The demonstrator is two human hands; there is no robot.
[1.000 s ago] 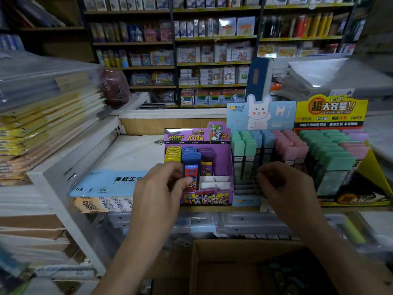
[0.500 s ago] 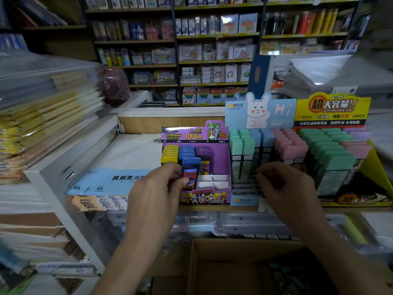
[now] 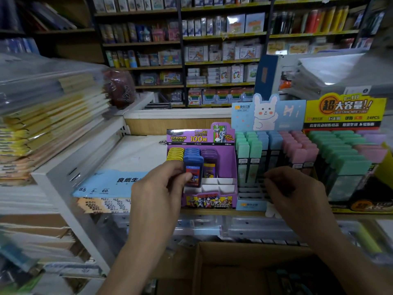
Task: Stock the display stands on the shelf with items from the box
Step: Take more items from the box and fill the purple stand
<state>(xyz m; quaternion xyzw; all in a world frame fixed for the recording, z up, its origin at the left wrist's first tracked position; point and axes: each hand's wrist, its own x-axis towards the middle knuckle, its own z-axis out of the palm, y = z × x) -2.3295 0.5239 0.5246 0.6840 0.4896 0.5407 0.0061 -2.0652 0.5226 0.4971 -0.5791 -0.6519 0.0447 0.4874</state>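
Observation:
A purple display stand (image 3: 225,165) sits on the shelf with rows of yellow, blue and purple lead cases. My left hand (image 3: 158,190) pinches a blue lead case (image 3: 193,169) standing in the stand's middle row. To its right is a light-blue rabbit stand (image 3: 251,204) filled with green, blue and pink cases. My right hand (image 3: 295,194) hovers at that stand's empty front slots with fingers curled; what they hold is hidden. The open cardboard box (image 3: 214,271) lies below the shelf, its contents dark.
A yellow stand (image 3: 380,167) with green and pink cases fills the shelf's right end. Paper packs with a blue label (image 3: 110,184) lie on the left. Stacked notebooks (image 3: 42,128) sit on a white rack at far left. Stocked shelves stand behind.
The left hand with the blue case has shifted slightly within the purple stand's middle row. The right hand has stayed at the front of the rabbit stand.

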